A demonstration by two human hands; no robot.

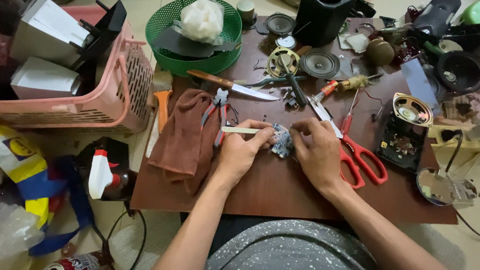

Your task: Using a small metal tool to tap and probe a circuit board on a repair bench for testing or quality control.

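A small blue circuit board [282, 141] lies on the brown table [270, 185] between my two hands. My left hand [240, 150] grips a thin pale stick [241, 130] and its fingers touch the board's left side. My right hand [316, 149] pinches the board's right edge with fingertips. Red-handled scissors [357, 155] lie just right of my right hand. Red-handled pliers [218, 114] rest on a brown cloth [185, 135] left of my left hand.
A knife [235, 86], screwdriver [292, 80], loose speakers [319, 63] and an open black casing [402, 145] crowd the table's far half. A green basket [195, 37] stands at the back, a pink crate [107, 85] at the left. A spray bottle [105, 172] stands on the floor.
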